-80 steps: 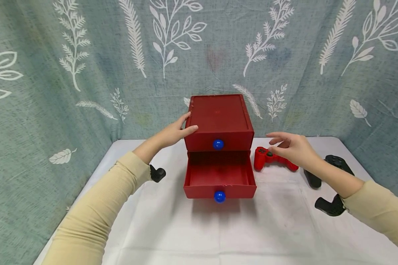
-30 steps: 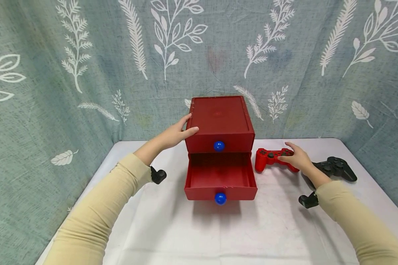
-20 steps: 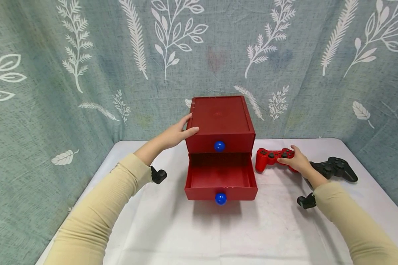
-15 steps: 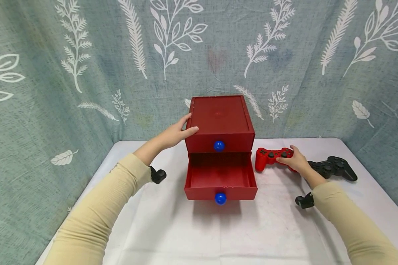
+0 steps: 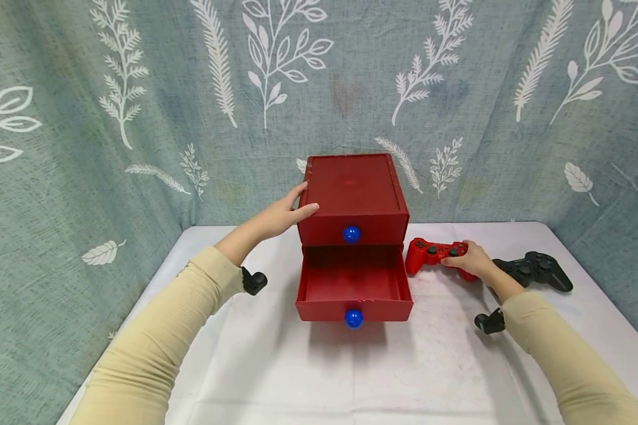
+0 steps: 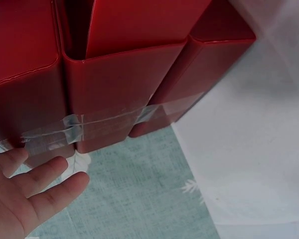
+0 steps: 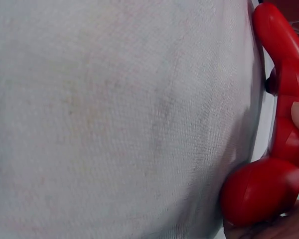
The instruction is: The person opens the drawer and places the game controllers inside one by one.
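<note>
A red drawer box (image 5: pixel 352 183) with blue knobs stands at the middle of the white table, its lower drawer (image 5: pixel 354 310) pulled out with nothing inside. At the box's upper left edge rests my left hand (image 5: pixel 277 219), thumb on the top and fingers extended along the side. In the left wrist view, those fingers (image 6: pixel 60 191) are straight beside the taped red wall. To the right of the box, my right hand (image 5: pixel 473 260) grips the right half of a red game controller (image 5: pixel 430 254). The right wrist view shows the thumb on the controller (image 7: pixel 261 191); the other fingers are mostly hidden.
A black game controller (image 5: pixel 542 268) lies on the table just right of my right hand, partly behind the wrist. A grey-green curtain (image 5: pixel 345 71) with white leaf prints hangs close behind the box. White cloth (image 5: pixel 351 378) covers the table in front.
My right hand came down from beside the box onto the red game controller and closed on it. The controller has shifted slightly left and turned. My left hand stays at the box.
</note>
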`<state>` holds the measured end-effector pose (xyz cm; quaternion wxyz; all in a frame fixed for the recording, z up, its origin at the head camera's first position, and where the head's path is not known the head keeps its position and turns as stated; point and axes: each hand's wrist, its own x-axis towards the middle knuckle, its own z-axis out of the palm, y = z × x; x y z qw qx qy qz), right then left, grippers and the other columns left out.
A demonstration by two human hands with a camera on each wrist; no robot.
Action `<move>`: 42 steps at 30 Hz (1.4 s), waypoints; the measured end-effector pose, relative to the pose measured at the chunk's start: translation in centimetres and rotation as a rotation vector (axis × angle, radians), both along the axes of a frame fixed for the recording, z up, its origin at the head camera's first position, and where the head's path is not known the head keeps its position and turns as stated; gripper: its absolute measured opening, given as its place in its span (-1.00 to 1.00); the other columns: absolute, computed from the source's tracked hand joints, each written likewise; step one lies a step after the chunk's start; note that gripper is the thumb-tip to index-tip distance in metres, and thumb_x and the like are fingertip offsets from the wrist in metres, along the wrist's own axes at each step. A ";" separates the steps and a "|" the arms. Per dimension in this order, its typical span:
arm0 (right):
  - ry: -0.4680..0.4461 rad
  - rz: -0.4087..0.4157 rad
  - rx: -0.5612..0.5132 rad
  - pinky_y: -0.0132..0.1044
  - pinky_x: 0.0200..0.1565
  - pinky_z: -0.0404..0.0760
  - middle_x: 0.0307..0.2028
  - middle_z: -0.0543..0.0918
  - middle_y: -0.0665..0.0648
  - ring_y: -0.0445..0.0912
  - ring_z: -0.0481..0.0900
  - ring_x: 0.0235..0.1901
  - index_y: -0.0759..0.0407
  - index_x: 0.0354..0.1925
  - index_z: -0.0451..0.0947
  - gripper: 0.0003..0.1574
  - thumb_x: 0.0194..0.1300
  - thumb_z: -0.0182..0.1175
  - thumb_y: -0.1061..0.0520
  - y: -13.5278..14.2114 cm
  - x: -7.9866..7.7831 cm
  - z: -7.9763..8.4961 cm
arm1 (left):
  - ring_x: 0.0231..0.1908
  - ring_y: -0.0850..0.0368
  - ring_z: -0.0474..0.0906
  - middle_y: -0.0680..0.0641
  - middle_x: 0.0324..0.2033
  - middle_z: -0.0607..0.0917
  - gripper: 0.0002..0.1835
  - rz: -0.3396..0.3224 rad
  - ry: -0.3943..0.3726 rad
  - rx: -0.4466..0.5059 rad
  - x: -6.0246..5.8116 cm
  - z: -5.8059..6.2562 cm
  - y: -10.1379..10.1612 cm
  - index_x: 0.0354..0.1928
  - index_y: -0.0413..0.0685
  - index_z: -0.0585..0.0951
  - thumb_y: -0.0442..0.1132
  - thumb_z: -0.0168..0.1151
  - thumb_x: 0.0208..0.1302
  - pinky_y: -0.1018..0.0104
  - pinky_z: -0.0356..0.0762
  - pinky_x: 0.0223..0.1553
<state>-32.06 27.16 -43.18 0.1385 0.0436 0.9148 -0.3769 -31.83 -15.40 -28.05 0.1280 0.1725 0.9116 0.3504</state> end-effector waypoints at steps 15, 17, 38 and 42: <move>0.010 0.168 -0.024 0.14 0.13 0.26 0.22 0.10 0.52 0.29 0.20 0.14 0.45 0.35 -0.20 0.22 0.10 0.29 -0.11 0.0 0.7 0.0 | 0.35 -0.10 0.02 -0.07 0.40 0.01 -0.10 0.006 0.003 0.001 -0.3 0.0 -0.1 0.43 0.25 -0.23 0.36 -0.09 0.19 -0.15 0.15 0.22; -0.020 0.170 -0.036 0.15 0.14 0.25 0.24 0.08 0.53 0.30 0.18 0.16 0.45 0.36 -0.23 0.24 0.10 0.29 -0.10 0.1 0.8 0.1 | 0.35 -0.11 0.01 -0.10 0.40 0.00 -0.13 0.006 -0.007 0.000 0.7 0.9 0.3 0.44 0.18 -0.23 0.29 -0.10 0.25 -0.15 0.14 0.22; -0.236 0.070 -0.327 -0.13 0.02 0.44 0.22 0.02 0.48 0.21 0.20 0.14 0.29 0.37 -0.36 0.21 0.10 0.28 0.09 0.5 1.9 0.8 | 0.35 -0.15 0.00 -0.13 0.40 -0.01 -0.15 -0.006 -0.019 0.006 0.6 0.8 0.3 0.44 0.13 -0.24 0.21 -0.08 0.29 -0.18 0.12 0.22; -0.239 0.049 -0.501 -0.15 -0.09 0.52 0.26 -0.05 0.46 0.10 0.40 -0.01 0.18 0.38 -0.42 0.18 0.12 0.21 0.21 0.8 2.1 1.1 | 0.35 -0.10 0.02 -0.08 0.40 0.01 -0.12 -0.005 -0.001 0.007 -0.2 0.0 0.0 0.44 0.23 -0.24 0.31 -0.09 0.23 -0.16 0.14 0.22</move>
